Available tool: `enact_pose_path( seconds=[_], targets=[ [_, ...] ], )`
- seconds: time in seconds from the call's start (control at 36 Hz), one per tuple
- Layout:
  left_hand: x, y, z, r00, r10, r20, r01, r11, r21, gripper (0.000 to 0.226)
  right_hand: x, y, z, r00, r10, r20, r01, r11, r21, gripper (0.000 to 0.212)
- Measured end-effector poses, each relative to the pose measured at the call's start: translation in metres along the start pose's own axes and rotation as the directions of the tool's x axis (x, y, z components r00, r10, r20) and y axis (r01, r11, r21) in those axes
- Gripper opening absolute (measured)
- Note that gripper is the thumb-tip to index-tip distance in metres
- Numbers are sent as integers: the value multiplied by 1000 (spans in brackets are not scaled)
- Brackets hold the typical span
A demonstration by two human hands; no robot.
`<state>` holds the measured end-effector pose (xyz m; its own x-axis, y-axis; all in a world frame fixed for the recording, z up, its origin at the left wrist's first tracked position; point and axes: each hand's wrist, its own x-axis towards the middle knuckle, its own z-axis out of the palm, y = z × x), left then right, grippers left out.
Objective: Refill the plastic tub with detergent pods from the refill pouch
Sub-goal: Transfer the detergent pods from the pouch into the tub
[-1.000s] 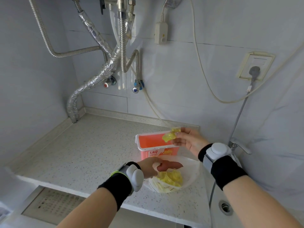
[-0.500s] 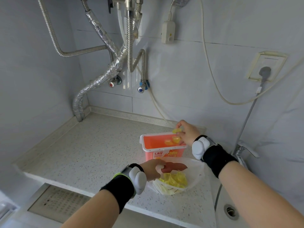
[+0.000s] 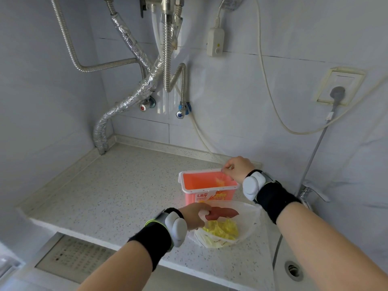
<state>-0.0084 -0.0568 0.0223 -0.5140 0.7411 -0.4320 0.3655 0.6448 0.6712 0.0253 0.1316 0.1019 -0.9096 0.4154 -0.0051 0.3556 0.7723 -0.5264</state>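
1. Now the right hand [image 3: 237,169] hovers over the far right corner of the open pink plastic tub [image 3: 206,185], fingers curled, holding nothing visible; a yellow pod [image 3: 219,181] lies inside.
2. Left hand [image 3: 194,215] grips the rim of the clear refill pouch [image 3: 243,223] on the speckled desk [image 3: 117,192], holding it open.
3. Next, judging by this, the right hand reaches back into the pouch for more yellow pods [image 3: 222,228].
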Motion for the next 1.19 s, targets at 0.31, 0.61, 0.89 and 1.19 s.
enact_pose_path(
  seconds=[0.31,0.61,0.89,1.19],
  targets=[
    [-6,10,-4,998,54,-12,-54,998,15,58,-53,-7,13,896,-117,428,10,970,243,20],
    [-15,24,-4,995,94,-31,-92,994,51,60,-67,35,58,885,-186,426,329,898,-291,14],
    [-15,15,0,998,56,-29,-55,998,21,61,-81,32,59,870,-19,493,251,877,-410,53],
    [-11,12,1,998,40,-37,-40,999,11,62,-74,22,25,881,-60,468,148,977,-153,35]
  ],
)
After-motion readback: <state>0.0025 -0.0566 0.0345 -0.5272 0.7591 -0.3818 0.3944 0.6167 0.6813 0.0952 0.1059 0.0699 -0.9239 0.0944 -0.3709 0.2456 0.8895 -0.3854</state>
